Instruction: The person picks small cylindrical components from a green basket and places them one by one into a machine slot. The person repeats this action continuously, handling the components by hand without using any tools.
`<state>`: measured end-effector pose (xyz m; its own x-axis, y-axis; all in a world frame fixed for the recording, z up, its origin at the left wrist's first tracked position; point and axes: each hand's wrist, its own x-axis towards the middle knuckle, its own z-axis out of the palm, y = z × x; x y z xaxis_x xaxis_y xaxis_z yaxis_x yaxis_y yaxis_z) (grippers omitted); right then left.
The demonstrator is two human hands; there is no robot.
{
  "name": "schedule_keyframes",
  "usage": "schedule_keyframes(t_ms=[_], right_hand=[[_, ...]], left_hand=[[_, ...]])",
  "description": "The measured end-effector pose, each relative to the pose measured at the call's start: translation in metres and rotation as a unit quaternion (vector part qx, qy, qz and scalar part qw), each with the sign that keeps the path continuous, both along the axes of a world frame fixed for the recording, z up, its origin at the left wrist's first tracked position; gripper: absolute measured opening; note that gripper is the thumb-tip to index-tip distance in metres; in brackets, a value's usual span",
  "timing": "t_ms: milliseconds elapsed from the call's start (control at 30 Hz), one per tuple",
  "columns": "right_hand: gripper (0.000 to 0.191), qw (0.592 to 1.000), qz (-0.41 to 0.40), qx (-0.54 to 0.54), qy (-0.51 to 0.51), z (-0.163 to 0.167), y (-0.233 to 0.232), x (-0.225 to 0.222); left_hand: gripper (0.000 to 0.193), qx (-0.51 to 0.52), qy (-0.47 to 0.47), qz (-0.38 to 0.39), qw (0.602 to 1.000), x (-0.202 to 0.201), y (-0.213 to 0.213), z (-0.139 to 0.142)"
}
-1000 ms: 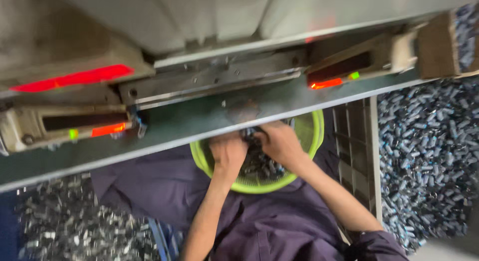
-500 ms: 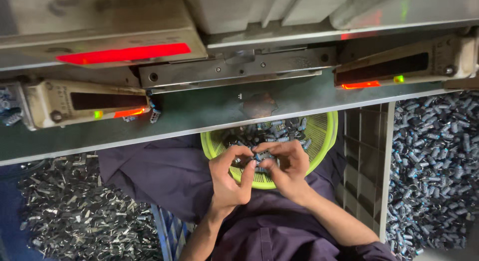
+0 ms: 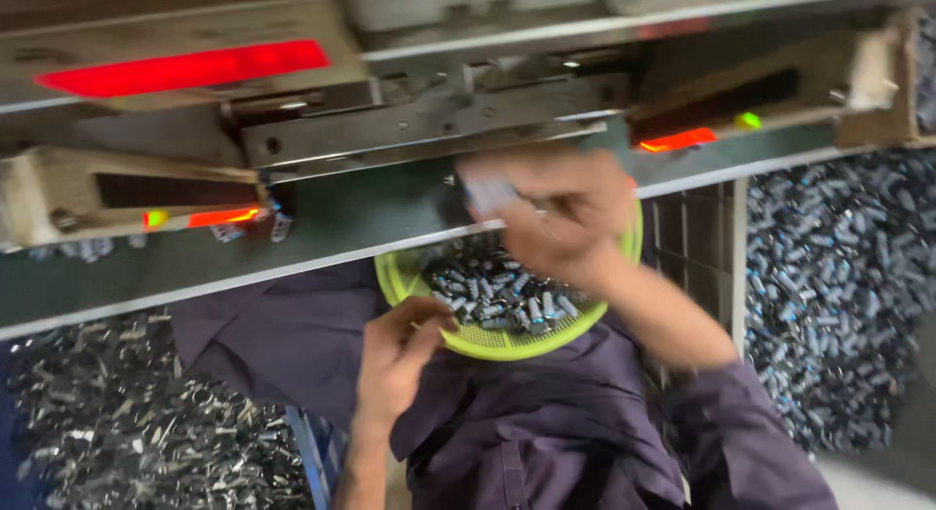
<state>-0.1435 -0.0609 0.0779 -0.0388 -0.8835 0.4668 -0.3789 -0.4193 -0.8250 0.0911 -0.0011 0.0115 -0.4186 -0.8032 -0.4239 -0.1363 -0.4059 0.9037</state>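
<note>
Right hand (image 3: 551,217) raised over green table (image 3: 331,227), fingers pinching small pale part (image 3: 490,194), blurred. Left hand (image 3: 398,359) low at rim of yellow-green basket (image 3: 507,346) on lap, fingers curled; whether it holds anything cannot be told. Basket full of small metal cylinders (image 3: 497,295). Red light bar (image 3: 185,68) on machine above. Heaps of cylinders at right (image 3: 838,276), metal scrap at left (image 3: 117,422).

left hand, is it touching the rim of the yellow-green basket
Touching: the head view shows the left hand resting its fingertips on the yellow-green basket rim.
</note>
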Motion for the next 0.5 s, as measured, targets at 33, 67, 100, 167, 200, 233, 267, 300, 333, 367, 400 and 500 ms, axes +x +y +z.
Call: schedule_keyframes(t_ms=[33, 67, 100, 167, 200, 233, 267, 300, 333, 367, 400, 500], right_hand=[[0.032, 0.984, 0.011, -0.128, 0.123, 0.008, -0.026, -0.008], [0.036, 0.936, 0.025, -0.250, 0.246, 0.011, -0.047, -0.011], [0.035, 0.934, -0.032, -0.244, 0.259, 0.010, -0.056, -0.007], [0.035, 0.926, -0.133, -0.224, 0.272, 0.001, -0.067, 0.000], [0.035, 0.940, -0.121, -0.201, 0.248, -0.004, -0.068, 0.000], [0.034, 0.953, -0.105, -0.180, 0.221, -0.006, -0.069, 0.001], [0.034, 0.964, -0.092, -0.157, 0.193, -0.007, -0.069, 0.002], [0.034, 0.965, -0.073, -0.142, 0.207, -0.004, -0.068, 0.001], [0.035, 0.966, -0.056, -0.127, 0.220, 0.002, -0.067, -0.001], [0.035, 0.964, -0.042, -0.112, 0.237, 0.011, -0.067, -0.005], [0.034, 0.970, -0.032, -0.102, 0.217, 0.021, -0.067, -0.008], [0.034, 0.961, -0.039, -0.121, 0.245, 0.040, -0.052, -0.015]], left_hand=[[0.020, -0.092, -0.066, -0.019, 0.993, -0.012, 0.005, -0.008], [0.017, -0.185, -0.129, -0.037, 0.974, -0.024, 0.009, -0.016], [0.015, -0.278, -0.189, -0.051, 0.940, -0.034, 0.012, -0.022], [0.013, -0.333, -0.201, -0.070, 0.919, -0.045, 0.016, -0.032], [0.013, -0.359, -0.209, -0.074, 0.907, -0.049, 0.017, -0.036], [0.012, -0.364, -0.217, -0.083, 0.902, -0.053, 0.017, -0.039], [0.012, -0.369, -0.226, -0.096, 0.897, -0.057, 0.017, -0.042], [0.012, -0.376, -0.233, -0.112, 0.890, -0.062, 0.016, -0.045], [0.015, -0.382, -0.242, -0.115, 0.884, -0.069, 0.015, -0.047], [0.018, -0.391, -0.247, -0.122, 0.878, -0.077, 0.015, -0.049], [0.021, -0.403, -0.250, -0.127, 0.871, -0.086, 0.015, -0.051], [0.016, -0.474, -0.295, -0.154, 0.815, -0.104, 0.015, -0.055]])
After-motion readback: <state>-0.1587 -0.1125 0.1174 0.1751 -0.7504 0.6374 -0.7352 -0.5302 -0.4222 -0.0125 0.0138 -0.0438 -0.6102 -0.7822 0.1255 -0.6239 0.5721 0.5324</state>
